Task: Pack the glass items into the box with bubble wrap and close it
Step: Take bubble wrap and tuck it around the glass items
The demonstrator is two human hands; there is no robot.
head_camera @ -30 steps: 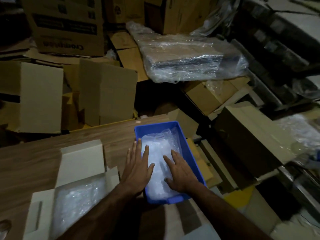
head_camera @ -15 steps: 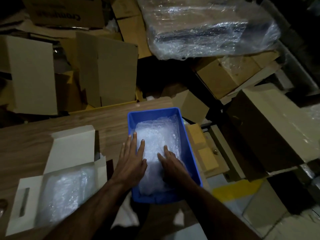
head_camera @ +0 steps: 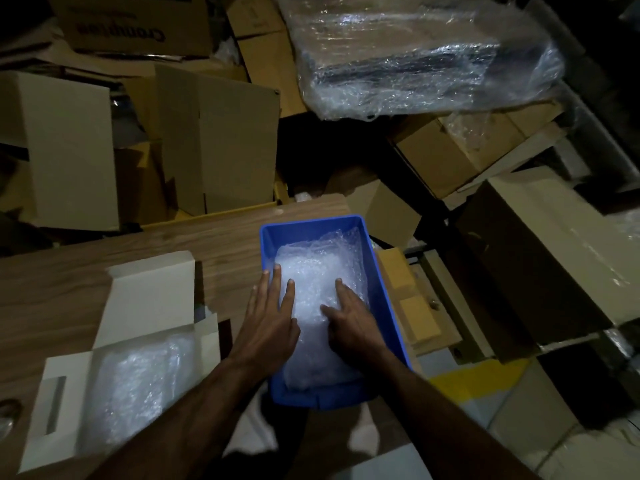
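A blue plastic bin [head_camera: 381,271] sits at the right end of the wooden table, filled with bubble wrap [head_camera: 318,268]. My left hand [head_camera: 270,313] lies flat across the bin's left rim, fingers straight on the wrap. My right hand [head_camera: 349,320] presses flat on the wrap inside the bin. To the left lies an open white cardboard box [head_camera: 145,292] with its lid flap raised and more bubble wrap [head_camera: 138,386] inside. No glass item shows through the wrap.
The wooden table [head_camera: 86,265] ends just right of the bin. Behind and to the right are piled cardboard boxes [head_camera: 218,140] and a plastic-wrapped bundle [head_camera: 415,57]. A yellow floor mark [head_camera: 474,382] lies below right.
The view has tilted downward. Both hands have stayed on the bubble wrap in the blue bin, the right hand's fingers spreading flatter.
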